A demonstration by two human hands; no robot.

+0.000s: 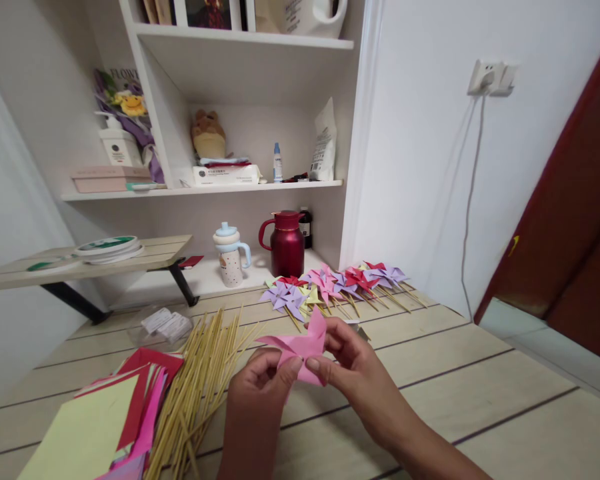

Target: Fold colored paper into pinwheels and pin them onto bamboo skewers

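Note:
A pink paper pinwheel [305, 345] is held up over the table between both hands, its folded blades spread. My left hand [265, 383] pinches its lower left part, thumb close to the centre. From the right, my right hand [353, 363] pinches it too, with thumb tip near the small dark dot at the middle. No stick shows on this pinwheel. Left of the hands lies a heap of thin wooden sticks [195, 387]. Coloured paper sheets [90, 427], yellow on top with red and pink under, lie beside the sticks. Beyond the hands, several pinwheels on sticks [325, 283] lie in a row.
A clear plastic container with white packets [167, 325] sits behind the sticks. A red jug [287, 243] and a lidded cup [230, 257] stand at the back, under the shelves [205, 190]. A small raised table [165, 250] holds tape rolls [109, 248] at left.

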